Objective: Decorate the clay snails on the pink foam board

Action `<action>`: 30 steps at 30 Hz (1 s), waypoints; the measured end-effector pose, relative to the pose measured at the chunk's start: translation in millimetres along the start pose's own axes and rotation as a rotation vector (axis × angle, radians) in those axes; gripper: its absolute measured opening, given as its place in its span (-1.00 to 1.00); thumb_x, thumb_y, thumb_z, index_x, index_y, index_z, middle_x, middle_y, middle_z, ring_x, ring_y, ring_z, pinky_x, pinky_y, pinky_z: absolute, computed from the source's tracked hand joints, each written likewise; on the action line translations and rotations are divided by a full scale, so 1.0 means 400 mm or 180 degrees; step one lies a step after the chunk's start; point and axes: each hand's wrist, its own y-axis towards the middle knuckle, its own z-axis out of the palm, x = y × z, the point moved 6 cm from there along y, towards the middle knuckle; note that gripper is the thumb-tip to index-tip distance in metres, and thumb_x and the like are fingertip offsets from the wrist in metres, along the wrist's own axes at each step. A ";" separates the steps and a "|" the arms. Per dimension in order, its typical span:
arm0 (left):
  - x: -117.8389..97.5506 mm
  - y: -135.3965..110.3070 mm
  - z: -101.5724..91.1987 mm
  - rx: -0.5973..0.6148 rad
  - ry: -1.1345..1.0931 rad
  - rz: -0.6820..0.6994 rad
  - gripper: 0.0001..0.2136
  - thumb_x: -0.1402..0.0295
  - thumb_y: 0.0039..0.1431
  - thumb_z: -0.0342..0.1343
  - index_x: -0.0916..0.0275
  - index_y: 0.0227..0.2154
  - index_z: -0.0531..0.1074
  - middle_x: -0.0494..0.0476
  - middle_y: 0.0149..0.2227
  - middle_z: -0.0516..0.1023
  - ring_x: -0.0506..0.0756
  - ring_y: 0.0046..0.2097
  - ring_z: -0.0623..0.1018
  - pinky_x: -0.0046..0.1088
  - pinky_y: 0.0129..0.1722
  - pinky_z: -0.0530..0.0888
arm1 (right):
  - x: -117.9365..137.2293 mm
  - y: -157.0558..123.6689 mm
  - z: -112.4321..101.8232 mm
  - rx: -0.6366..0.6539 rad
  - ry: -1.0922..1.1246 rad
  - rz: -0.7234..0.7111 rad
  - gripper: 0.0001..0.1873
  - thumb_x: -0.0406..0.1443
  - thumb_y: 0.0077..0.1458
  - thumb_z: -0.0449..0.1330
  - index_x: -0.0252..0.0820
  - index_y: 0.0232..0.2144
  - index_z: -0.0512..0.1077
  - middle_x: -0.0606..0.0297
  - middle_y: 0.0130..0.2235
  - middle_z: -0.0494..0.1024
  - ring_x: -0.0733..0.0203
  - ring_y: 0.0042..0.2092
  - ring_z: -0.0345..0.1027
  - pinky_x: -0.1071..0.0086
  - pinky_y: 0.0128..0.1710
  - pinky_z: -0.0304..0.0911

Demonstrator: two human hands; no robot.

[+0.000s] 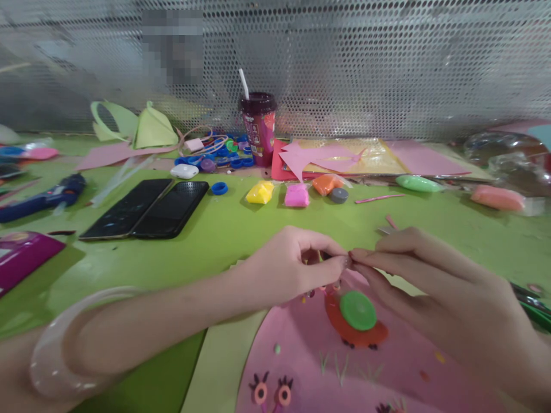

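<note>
My left hand and my right hand meet fingertip to fingertip above a pink sheet. Both pinch a tiny piece too small to name. Just below the fingers, an orange clay shape with a green disc on top lies on the pink sheet. Small clay eyes with lashes sit near the sheet's front edge. A pale bangle circles my left forearm.
Two black phones lie at the left on the green table. Yellow, pink and orange clay lumps sit behind my hands. A lidded cup with straw stands at the back, a blue glue gun far left.
</note>
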 end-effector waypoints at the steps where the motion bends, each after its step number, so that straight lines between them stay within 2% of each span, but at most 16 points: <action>1: 0.001 0.000 0.000 0.0006 0.0010 -0.0012 -0.84 0.32 0.17 0.03 0.23 -0.39 0.49 0.03 -0.42 0.50 0.02 -0.36 0.43 -0.49 -0.37 0.35 | 0.001 0.000 0.000 -0.0016 0.0007 0.0029 -0.82 -0.37 0.22 0.07 -0.12 -0.36 0.45 0.28 -0.34 0.50 0.30 -0.35 0.37 0.39 -0.35 0.33; 7: 0.007 0.003 -0.004 -0.0058 0.0102 -0.0047 -0.85 0.30 0.15 0.06 0.23 -0.39 0.49 0.02 -0.43 0.49 0.01 -0.38 0.41 -0.49 -0.37 0.35 | 0.010 0.003 -0.002 0.0002 0.0027 -0.0012 -0.73 -0.41 0.24 -0.01 -0.10 -0.40 0.44 0.32 -0.37 0.50 0.33 -0.41 0.34 0.40 -0.37 0.31; 16: -0.001 0.001 -0.008 -0.0109 0.0136 -0.0080 -0.89 0.35 0.13 0.06 0.23 -0.41 0.47 -0.01 -0.48 0.47 -0.02 -0.45 0.37 -0.53 -0.47 0.28 | -0.001 -0.003 -0.011 -0.0121 -0.0218 0.0056 -0.86 -0.39 0.18 0.10 -0.11 -0.38 0.41 0.32 -0.36 0.49 0.32 -0.36 0.41 0.42 -0.37 0.33; 19: 0.003 0.002 -0.013 -0.0132 0.0139 -0.0083 -0.87 0.33 0.14 0.06 0.23 -0.38 0.48 0.00 -0.47 0.48 -0.01 -0.43 0.40 -0.52 -0.46 0.29 | -0.006 -0.006 -0.012 -0.0316 -0.0208 0.0205 -0.95 -0.37 0.17 0.14 -0.12 -0.33 0.39 0.31 -0.33 0.49 0.29 -0.33 0.43 0.40 -0.35 0.35; 22: 0.008 0.004 -0.018 -0.0167 0.0190 -0.0076 -0.84 0.29 0.16 0.05 0.22 -0.35 0.50 0.01 -0.48 0.48 0.01 -0.44 0.42 -0.51 -0.47 0.31 | -0.007 -0.010 -0.012 -0.0462 -0.0122 0.0239 -0.93 -0.38 0.14 0.17 -0.11 -0.31 0.38 0.33 -0.33 0.48 0.30 -0.33 0.42 0.39 -0.32 0.34; 30: 0.003 0.008 -0.016 -0.0155 0.0172 -0.0039 -0.87 0.32 0.13 0.10 0.23 -0.34 0.50 0.02 -0.45 0.51 0.02 -0.40 0.46 -0.48 -0.38 0.38 | -0.013 -0.010 -0.005 -0.0190 -0.0071 0.0124 -0.92 -0.38 0.16 0.14 -0.13 -0.36 0.42 0.33 -0.36 0.47 0.34 -0.38 0.39 0.41 -0.32 0.33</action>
